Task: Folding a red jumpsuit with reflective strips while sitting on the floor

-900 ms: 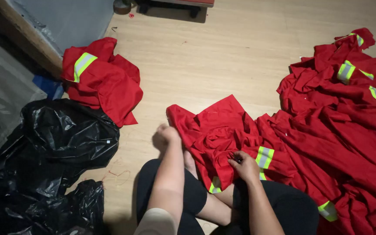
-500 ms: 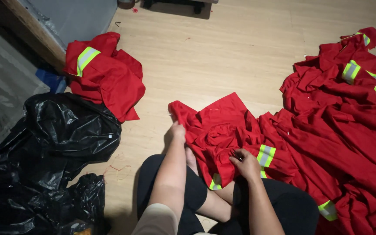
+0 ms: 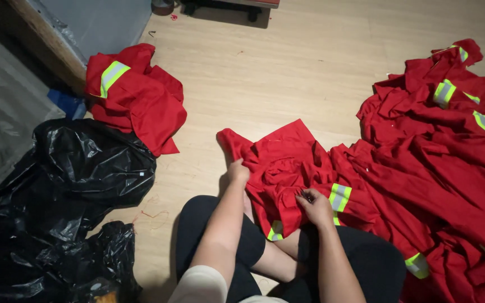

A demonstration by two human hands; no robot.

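Pinching a soft, limp red work garment with reflective stripes [image 3: 287, 168] on the lap — left hand [image 3: 238, 170] gripping its left edge, right hand [image 3: 311, 203] closed near the middle — light, floppy cloth, best taken by edges.

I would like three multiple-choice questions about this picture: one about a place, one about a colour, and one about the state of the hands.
1. Where does the black plastic bag lie?
A. at the person's left
B. on the big heap of garments
C. on the person's lap

2. What colour are the stripes on the red garments?
A. blue
B. yellow with grey
C. white only

3. What are the two hands doing?
A. both hang free
B. both have a grip on the red garment
C. one holds the bag

Answers:
1. A, the bag sits on the floor at the left.
2. B, see the stripe.
3. B, the left hand and right hand close on the red garment on the lap.
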